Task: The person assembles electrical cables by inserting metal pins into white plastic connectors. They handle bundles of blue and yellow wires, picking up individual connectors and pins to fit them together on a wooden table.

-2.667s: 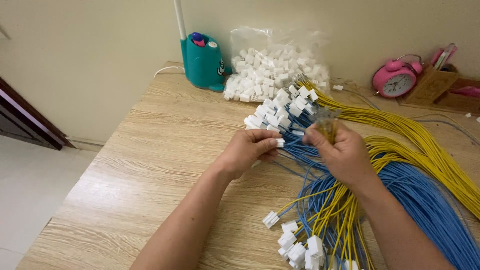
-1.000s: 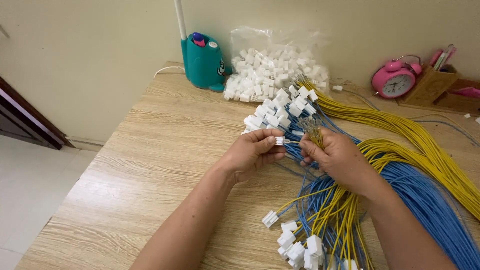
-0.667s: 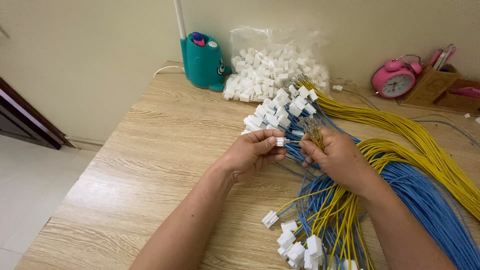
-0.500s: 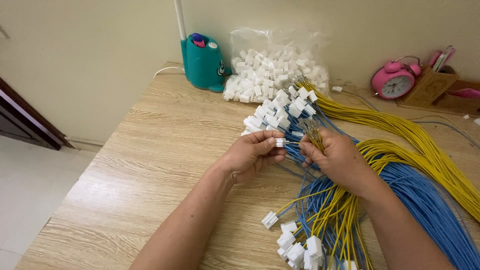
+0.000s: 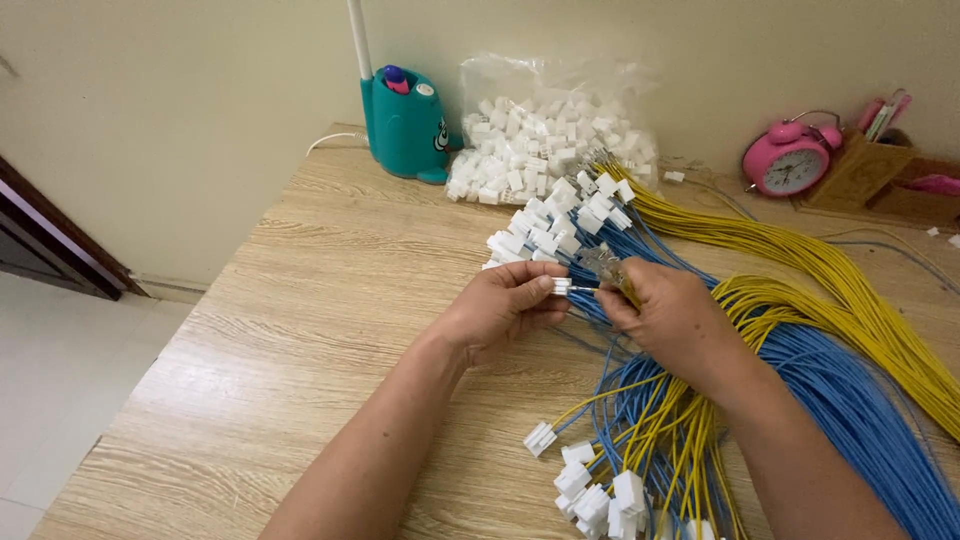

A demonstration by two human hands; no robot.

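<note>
Only the head camera here, looking down at both hands over a wooden table [image 5: 300, 330].

The left hand [image 5: 500, 310] comes in from about 7 o'clock, forearm angled up toward the middle of the frame. Its fingers are curled in tight, thumb and fingertips pinching a small white connector [image 5: 560, 286]. The right hand [image 5: 675, 320] comes in from about 5 o'clock and sits just beside the left, at its 3 o'clock. It's closed too, pinching a thin wire end [image 5: 585, 290] that meets the connector, with more wire ends sticking up out of the fist toward 11 o'clock. So the connector is right between the two hands, a bit above the table's middle.

The table is light woodgrain, pushed against a pale wall; a tiled floor shows at 8 o'clock. Big bundles of yellow wires [image 5: 850, 290] and blue wires [image 5: 860, 420] sweep from 12 o'clock to 4 o'clock, and plenty already have white plugs on, in clusters at 12 o'clock [image 5: 550, 225] and 6 o'clock [image 5: 595, 490] of the hands.

Containers: a clear plastic bag [image 5: 550, 140] at 12 o'clock, full of loose white connectors. A teal lamp base [image 5: 403, 125] sits just left of it. At 2 o'clock there's a pink alarm clock [image 5: 790, 160] and a wooden holder [image 5: 865, 165] with a few pens or similar in it.
</note>
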